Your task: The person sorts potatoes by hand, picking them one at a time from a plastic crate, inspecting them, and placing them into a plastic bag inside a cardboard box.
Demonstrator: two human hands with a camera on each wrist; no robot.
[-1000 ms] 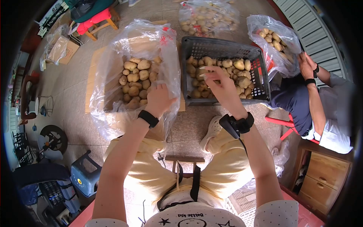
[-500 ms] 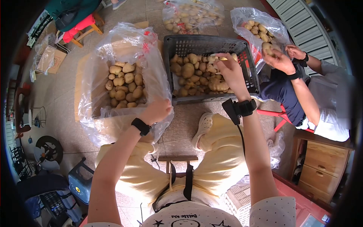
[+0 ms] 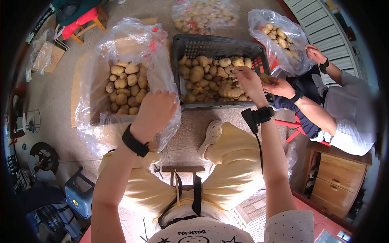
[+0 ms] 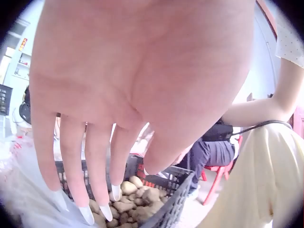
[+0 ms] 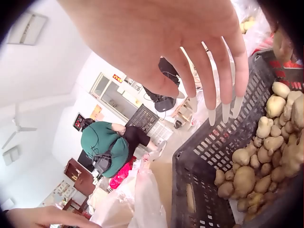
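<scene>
My left hand (image 3: 156, 107) hovers above the near rim of a clear plastic bag (image 3: 121, 40) that lines a cardboard box of potatoes (image 3: 123, 87). In the left wrist view this left hand (image 4: 118, 185) has straight, spread fingers and holds nothing. My right hand (image 3: 247, 79) is over the right side of a black plastic crate (image 3: 210, 42) filled with potatoes (image 3: 197, 74). The right wrist view shows the right hand (image 5: 199, 95) with straight fingers and an empty palm above the crate (image 5: 209, 152).
A second person (image 3: 344, 117) sits at the right on a red stool (image 3: 298, 129), with one hand (image 3: 279, 87) at the crate's right edge. Two more bags of potatoes (image 3: 198, 14) (image 3: 279, 38) lie behind. Wooden drawers (image 3: 336, 182) stand at the right, a blue stool (image 3: 79, 196) at the left.
My left hand has let go of the bag's rim, risen and opened. The right hand stays over the crate. The other person's hand has reached to the crate's right edge.
</scene>
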